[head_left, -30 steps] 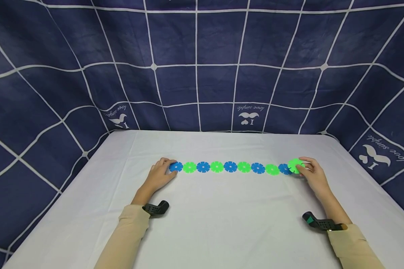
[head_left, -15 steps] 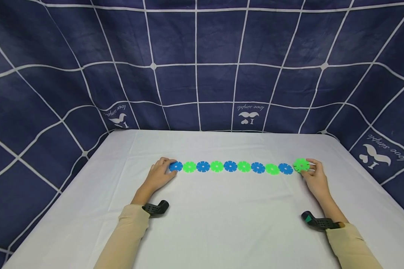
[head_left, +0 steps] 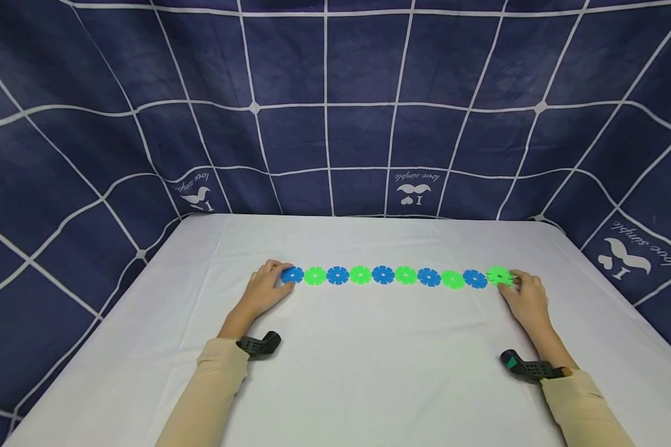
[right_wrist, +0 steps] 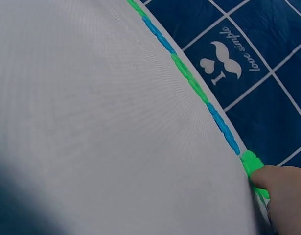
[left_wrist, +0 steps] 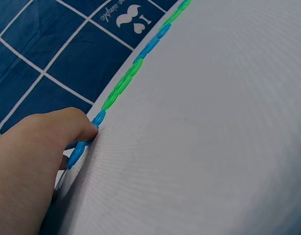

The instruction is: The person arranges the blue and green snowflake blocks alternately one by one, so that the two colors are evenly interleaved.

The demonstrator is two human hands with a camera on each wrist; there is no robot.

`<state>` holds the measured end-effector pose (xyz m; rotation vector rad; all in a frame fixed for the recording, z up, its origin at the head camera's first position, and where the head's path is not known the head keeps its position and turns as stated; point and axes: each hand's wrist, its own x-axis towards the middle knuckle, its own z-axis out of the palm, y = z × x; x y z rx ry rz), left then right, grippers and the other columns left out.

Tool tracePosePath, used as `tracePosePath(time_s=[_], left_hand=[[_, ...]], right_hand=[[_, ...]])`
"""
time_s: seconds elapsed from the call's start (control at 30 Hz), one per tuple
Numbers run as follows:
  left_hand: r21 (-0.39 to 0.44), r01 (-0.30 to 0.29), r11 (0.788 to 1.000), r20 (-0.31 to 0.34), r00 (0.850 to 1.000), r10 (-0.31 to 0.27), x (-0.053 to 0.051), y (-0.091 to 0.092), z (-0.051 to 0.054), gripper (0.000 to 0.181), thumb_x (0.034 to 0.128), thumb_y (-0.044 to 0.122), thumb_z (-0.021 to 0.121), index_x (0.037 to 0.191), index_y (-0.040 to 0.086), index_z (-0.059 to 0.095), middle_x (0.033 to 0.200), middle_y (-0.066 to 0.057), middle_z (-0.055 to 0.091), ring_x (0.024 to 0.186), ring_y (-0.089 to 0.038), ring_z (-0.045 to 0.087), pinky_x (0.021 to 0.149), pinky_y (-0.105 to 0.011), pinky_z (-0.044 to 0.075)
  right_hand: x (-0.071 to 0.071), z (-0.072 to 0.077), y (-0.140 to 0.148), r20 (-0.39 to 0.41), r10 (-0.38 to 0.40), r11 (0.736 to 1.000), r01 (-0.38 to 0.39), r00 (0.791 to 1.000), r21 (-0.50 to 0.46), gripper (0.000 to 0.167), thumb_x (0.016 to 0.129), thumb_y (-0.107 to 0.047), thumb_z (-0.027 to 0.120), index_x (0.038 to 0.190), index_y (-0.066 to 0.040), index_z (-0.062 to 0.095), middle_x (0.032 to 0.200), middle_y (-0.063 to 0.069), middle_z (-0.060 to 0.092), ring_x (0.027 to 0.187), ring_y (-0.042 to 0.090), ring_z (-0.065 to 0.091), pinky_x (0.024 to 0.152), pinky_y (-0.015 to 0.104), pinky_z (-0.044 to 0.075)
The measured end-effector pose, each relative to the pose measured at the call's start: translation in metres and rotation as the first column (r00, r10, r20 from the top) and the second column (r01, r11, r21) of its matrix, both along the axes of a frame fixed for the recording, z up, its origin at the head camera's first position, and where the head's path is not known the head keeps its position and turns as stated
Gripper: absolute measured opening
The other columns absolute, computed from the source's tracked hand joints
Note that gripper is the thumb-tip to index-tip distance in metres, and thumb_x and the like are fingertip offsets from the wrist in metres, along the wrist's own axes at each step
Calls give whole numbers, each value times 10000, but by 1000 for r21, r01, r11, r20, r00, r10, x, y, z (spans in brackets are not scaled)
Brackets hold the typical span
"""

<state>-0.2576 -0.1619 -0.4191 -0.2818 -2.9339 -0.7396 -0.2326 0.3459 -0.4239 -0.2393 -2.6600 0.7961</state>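
Observation:
A row of notched, flower-shaped plastic discs, blue and green by turns, runs across the white table. My left hand (head_left: 261, 293) holds the leftmost blue disc (head_left: 293, 275) between thumb and fingers, and that disc lies flat on the cloth. At the other end of the row, my right hand (head_left: 528, 302) pinches a green disc (head_left: 499, 275) by its right side. In the right wrist view this green disc (right_wrist: 249, 160) stands slightly tilted beside the last blue disc (right_wrist: 223, 128). Part of it is hidden by the thumb.
Between the hands lie several more discs, among them a green one (head_left: 406, 275) and a blue one (head_left: 429, 277). The white cloth (head_left: 369, 372) covers the table up to a dark blue gridded curtain (head_left: 363, 136) at the back and sides. Both wrists wear black camera mounts (head_left: 260, 345).
My right hand has drawn the green disc to the right, off the last blue disc, and lowered it at the row's end. The left hand has stayed in place.

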Motion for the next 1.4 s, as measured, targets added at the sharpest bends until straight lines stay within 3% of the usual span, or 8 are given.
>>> tracePosePath(time_s=[0.23, 0.4, 0.67, 1.1, 1.4], left_hand=[[-8, 5, 1000, -3, 1000, -5, -1, 0, -1, 505, 848, 340, 528, 1298, 119, 476, 1273, -143, 438, 1212, -307, 400, 933, -463, 313], [-7, 8, 1000, -3, 1000, -8, -2, 1, -2, 504, 848, 342, 529, 1296, 118, 478, 1275, -142, 438, 1212, -304, 402, 930, -460, 315], [-11, 5, 1000, -4, 1000, -5, -1, 1, -1, 509, 847, 339, 532, 1299, 112, 476, 1277, -143, 438, 1212, -307, 401, 933, -463, 314], [-17, 6, 1000, -3, 1000, -6, 0, 0, -1, 511, 852, 338, 528, 1303, 106, 470, 1278, -149, 435, 1208, -313, 402, 927, -465, 317], [-13, 9, 1000, -10, 1000, -9, -1, 1, -2, 511, 847, 338, 530, 1297, 102, 477, 1277, -152, 441, 1212, -313, 401, 935, -471, 319]], right_hand=[[4, 1, -1, 78, -1, 1000, -2, 997, 31, 519, 935, -274, 426, 1281, 110, 390, 1233, 357, 324, 1125, 492, 291, 894, 586, 192], [5, 2, -2, 54, -4, 1000, 4, 999, -9, 474, 926, -238, 438, 1279, 77, 405, 1264, 343, 316, 1159, 490, 276, 911, 589, 170], [5, -1, -1, 6, 62, 998, -62, 998, -20, 390, 921, -205, 436, 1201, 62, 489, 1253, 336, 341, 1129, 492, 298, 868, 584, 174], [4, 0, -2, 89, 84, 994, -90, 992, 63, 384, 923, -235, 435, 1208, 15, 497, 1286, 333, 321, 1129, 510, 294, 824, 585, 189], [6, 1, -3, 59, 76, 996, -79, 995, 43, 396, 923, -221, 439, 1222, 37, 471, 1277, 335, 327, 1126, 490, 295, 828, 570, 189]])
